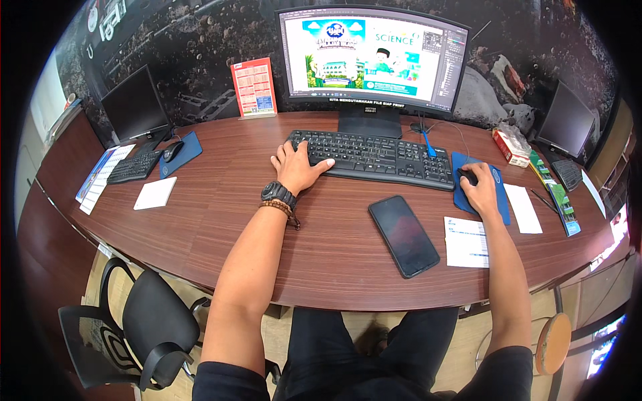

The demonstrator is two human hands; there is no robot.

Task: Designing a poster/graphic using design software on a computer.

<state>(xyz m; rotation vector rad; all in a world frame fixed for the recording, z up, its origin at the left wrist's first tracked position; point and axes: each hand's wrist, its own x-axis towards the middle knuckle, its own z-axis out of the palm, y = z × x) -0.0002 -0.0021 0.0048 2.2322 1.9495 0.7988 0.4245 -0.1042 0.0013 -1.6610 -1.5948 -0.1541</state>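
My left hand (296, 168) rests on the left end of a black keyboard (374, 155), fingers spread over the keys and thumb stretched along the front edge. Holding nothing, it is open. To the right, my right hand (481, 192) curls over a black computer mouse (469, 176) on a blue mouse pad (503, 206). Behind the keyboard stands a large curved monitor (366, 57), lit with two colourful page layouts and tool panels. A black smartphone (404, 236) lies with its screen up between my forearms. A printed sheet (466, 230) sits partly under my right forearm.
The brown desk (194, 220) curves around me. At left are a dark monitor (136, 103), a second keyboard (134, 168) and a white paper stack (155, 193). A red desk calendar (254, 87) and a small red-white box (511, 147) stand farther back. An office chair (157, 314) is at lower left.
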